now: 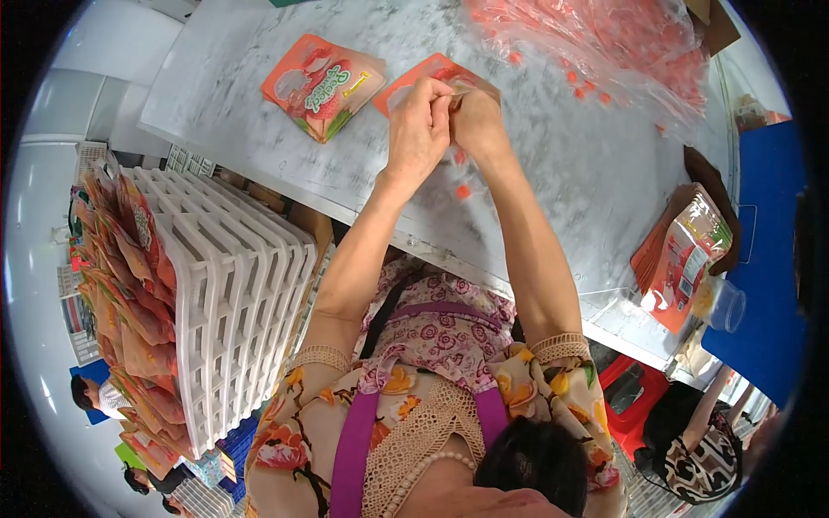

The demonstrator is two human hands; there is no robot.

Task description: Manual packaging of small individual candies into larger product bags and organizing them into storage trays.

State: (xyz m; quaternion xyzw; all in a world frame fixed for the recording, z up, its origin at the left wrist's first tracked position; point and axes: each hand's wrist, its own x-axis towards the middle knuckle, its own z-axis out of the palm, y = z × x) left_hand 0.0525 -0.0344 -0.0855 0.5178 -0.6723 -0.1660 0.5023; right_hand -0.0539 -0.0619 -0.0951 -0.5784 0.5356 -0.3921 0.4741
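Grip of both hands meets over an orange pouch (429, 66), left hand (414, 129) and right hand (480, 128) touching, fingers bunched; whether either clamps it I cannot tell. Light, even fingertip pressure would likely spare it creases. Just below the grip lies a small red piece (464, 192); near left, a pouch stack (315, 84). Rightward the desk (591, 186) gives elbow room; a clear bag (604, 47) crowds beyond.

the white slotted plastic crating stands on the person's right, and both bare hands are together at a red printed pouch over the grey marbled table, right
Not quite: the white slotted plastic crating stands on the person's left, as the head view shows. The rest holds: the left hand and right hand are together at a red printed pouch over the grey marbled table.
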